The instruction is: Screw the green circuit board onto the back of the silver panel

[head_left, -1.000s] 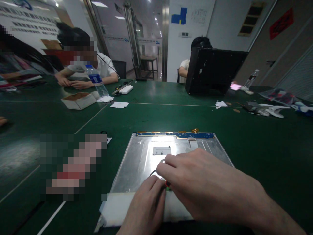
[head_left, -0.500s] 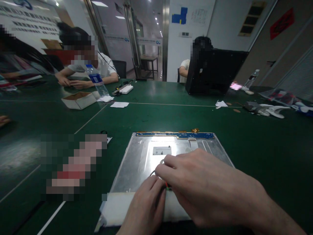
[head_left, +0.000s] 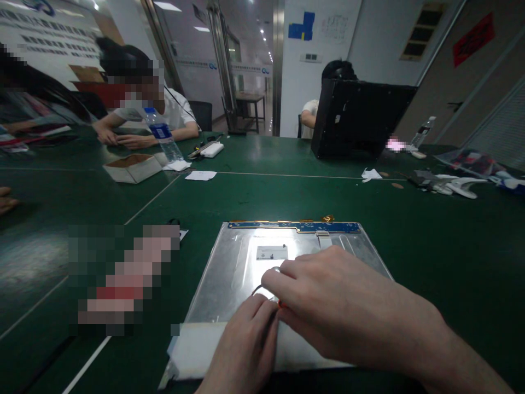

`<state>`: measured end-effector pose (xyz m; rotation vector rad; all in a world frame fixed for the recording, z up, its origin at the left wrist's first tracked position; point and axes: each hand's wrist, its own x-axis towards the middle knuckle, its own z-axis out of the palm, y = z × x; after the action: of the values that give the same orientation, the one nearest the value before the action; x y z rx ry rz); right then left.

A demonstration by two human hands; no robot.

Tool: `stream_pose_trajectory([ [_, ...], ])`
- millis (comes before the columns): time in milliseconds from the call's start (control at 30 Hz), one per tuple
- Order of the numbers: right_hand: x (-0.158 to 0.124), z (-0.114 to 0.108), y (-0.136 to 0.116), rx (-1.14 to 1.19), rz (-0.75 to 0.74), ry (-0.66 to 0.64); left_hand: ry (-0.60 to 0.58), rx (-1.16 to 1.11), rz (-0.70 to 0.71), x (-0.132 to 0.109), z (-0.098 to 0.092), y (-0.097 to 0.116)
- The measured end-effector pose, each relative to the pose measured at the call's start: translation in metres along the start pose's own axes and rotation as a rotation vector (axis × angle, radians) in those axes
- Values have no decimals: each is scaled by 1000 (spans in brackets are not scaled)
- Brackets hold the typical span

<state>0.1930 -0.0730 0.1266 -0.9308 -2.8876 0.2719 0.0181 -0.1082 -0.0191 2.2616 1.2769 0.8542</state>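
A flat display panel (head_left: 213,273) lies metal back up in front of me, with a blue circuit board (head_left: 266,226) along its far edge and a white strip (head_left: 197,345) along the near one. My left hand (head_left: 246,339) is closed low over the near part, a thin dark wire (head_left: 256,289) curving out at its fingertips. Above and against it, my right hand (head_left: 340,306) is pinched shut. A bit of orange-red (head_left: 280,304) and a small silvery piece (head_left: 276,270) show by its fingers; the rest of what it grips is hidden.
Left of the panel lies a blurred-out oblong item (head_left: 139,268). Farther back are an open box (head_left: 133,168), a water bottle (head_left: 162,134), paper scraps (head_left: 200,175) and a large black monitor-like casing (head_left: 365,120). White-handled tools (head_left: 455,183) lie at right. Other people sit around the green table (head_left: 262,191).
My right hand has shifted and turned slightly at the fingertips, showing more of the orange-red piece. My left hand stays nearly still, and the panel has not moved.
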Motion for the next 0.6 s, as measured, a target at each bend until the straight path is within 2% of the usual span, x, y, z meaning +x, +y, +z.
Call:
stream_pose_trajectory([
  [200, 1, 0, 0, 18, 7, -8, 24, -1, 24, -3, 1, -5],
  [600, -2, -1, -1, 51, -15, -22, 14, -14, 8, 0, 0, -1],
])
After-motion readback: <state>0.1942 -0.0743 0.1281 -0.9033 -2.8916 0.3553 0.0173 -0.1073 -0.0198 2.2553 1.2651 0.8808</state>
